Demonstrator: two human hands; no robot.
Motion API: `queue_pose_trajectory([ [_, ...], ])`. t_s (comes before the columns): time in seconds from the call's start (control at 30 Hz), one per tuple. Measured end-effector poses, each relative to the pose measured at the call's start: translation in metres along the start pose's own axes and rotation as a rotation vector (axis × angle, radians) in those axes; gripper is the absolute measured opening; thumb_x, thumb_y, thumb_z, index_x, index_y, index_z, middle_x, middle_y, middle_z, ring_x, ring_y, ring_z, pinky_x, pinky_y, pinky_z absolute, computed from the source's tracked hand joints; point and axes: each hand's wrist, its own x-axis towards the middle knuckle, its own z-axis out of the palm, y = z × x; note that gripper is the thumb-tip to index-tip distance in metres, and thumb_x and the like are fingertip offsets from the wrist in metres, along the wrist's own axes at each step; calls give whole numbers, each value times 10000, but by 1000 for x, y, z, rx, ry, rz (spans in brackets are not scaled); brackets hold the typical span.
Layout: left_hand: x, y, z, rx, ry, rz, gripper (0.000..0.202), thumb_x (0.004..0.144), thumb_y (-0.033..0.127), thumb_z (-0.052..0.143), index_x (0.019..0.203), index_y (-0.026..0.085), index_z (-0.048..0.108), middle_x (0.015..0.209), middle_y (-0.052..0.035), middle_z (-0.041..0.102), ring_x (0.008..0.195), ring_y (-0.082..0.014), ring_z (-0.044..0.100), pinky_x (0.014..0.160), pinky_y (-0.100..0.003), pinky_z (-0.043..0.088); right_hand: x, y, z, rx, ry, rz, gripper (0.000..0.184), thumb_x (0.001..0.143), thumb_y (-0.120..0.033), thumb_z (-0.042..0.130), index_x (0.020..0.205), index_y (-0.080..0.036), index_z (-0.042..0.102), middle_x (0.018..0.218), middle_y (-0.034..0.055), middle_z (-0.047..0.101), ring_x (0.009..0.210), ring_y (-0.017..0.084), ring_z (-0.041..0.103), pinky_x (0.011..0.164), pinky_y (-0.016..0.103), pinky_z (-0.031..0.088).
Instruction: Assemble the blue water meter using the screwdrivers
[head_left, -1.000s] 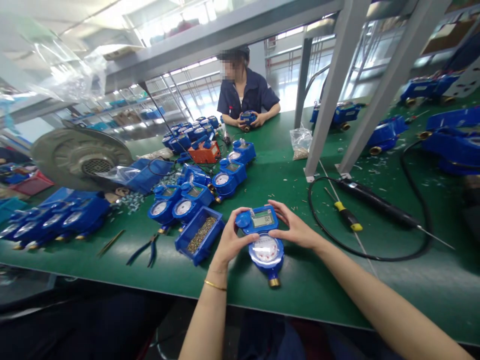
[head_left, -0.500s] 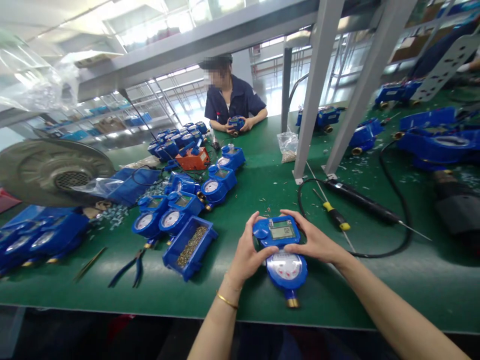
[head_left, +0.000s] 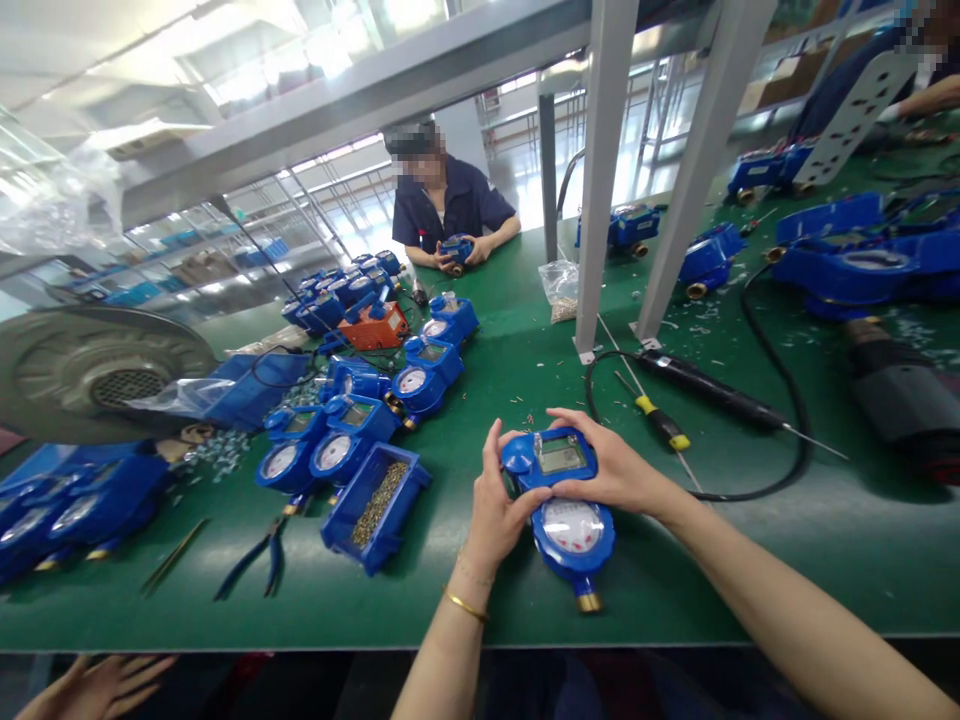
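A blue water meter (head_left: 574, 532) lies on the green bench in front of me, its white dial and brass end toward me. Its small display window faces up. My left hand (head_left: 498, 498) is closed around the left side of the meter's upper housing, beside the round blue cap. From the right, my right hand (head_left: 611, 468) grips the same housing, thumb along its lower edge. Both thumbs almost meet between the display and the dial. Left of my hands stands a blue bin (head_left: 375, 508) of small brass-coloured screws.
Pliers (head_left: 259, 562) and tweezers (head_left: 174, 556) lie at left, near more water meters (head_left: 334, 450). A screwdriver (head_left: 663, 424) and a black corded tool (head_left: 716, 392) lie at right, by metal posts (head_left: 604, 180). A co-worker (head_left: 454, 210) sits opposite; another person's hand (head_left: 112, 685) shows lower left.
The view has shifted slightly. Another person's open hand has appeared at the lower left. The digits seen earlier on the meter's display no longer read clearly. Both my hands keep their hold.
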Motion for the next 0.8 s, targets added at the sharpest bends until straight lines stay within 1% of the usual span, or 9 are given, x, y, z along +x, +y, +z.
queue_pose_trajectory([
  [0.1,-1,-3,1,-30,1,0,1015,841,719,695,1584,236,200,1465,-157,552,1315,-319,586,1117,-444,463,-7,3,7,-42,87,-67,793,782,-535,805,1400,-194,445,1292,150,619,1204,301,638,1057,450,533],
  [0.23,0,-7,4,-105,4,25,1081,773,763,736,1571,247,221,1449,-153,559,1312,-326,582,1126,-454,454,-17,5,12,-86,143,-115,697,819,-525,780,1346,-203,456,1287,158,617,1218,307,633,1055,461,542],
  [0.3,3,-7,5,-121,2,38,1113,733,791,746,1565,253,238,1434,-151,569,1306,-337,585,1126,-461,455,-21,7,12,-136,187,-171,690,841,-529,765,1359,-209,442,1285,157,617,1218,307,635,1046,466,554],
  [0.4,6,-7,6,-143,-4,20,1153,671,852,734,1551,245,302,1437,-153,561,1324,-364,558,1156,-485,421,-25,11,14,-183,243,-216,755,843,-548,766,1409,-211,397,1288,158,616,1203,308,648,1040,487,569],
  [0.5,9,-8,4,-228,-95,-49,1133,633,826,793,1509,226,398,1511,-157,501,1416,-396,458,1215,-500,343,-28,9,18,-165,286,-226,785,826,-540,791,1427,-228,394,1270,145,627,1167,301,665,1023,500,585],
  [0.57,10,-8,1,-281,-191,-106,1040,633,717,878,1454,229,467,1492,-140,528,1405,-395,469,1214,-489,348,-27,2,19,-124,397,-259,706,810,-467,828,1374,-254,461,1255,124,618,1172,285,653,994,471,604],
  [0.67,10,-7,-4,-363,-264,-194,916,645,561,939,1384,239,505,1364,-112,622,1290,-375,574,1162,-481,413,-18,-14,7,150,704,-248,621,782,-374,862,1310,-297,544,1290,91,568,1214,251,612,964,418,622],
  [0.73,8,-6,-4,-436,-270,-247,912,652,504,947,1386,238,477,1337,-114,638,1249,-367,608,1140,-484,438,-11,-23,-10,471,840,-186,578,790,-462,842,1286,-302,592,1270,70,587,1157,232,635,985,438,616],
  [0.8,6,-4,-3,-496,-265,-288,926,658,469,947,1400,231,446,1353,-127,636,1254,-367,614,1140,-488,443,-7,-27,-32,755,869,-99,560,793,-635,770,1205,-272,667,1177,55,649,1039,217,677,985,449,615],
])
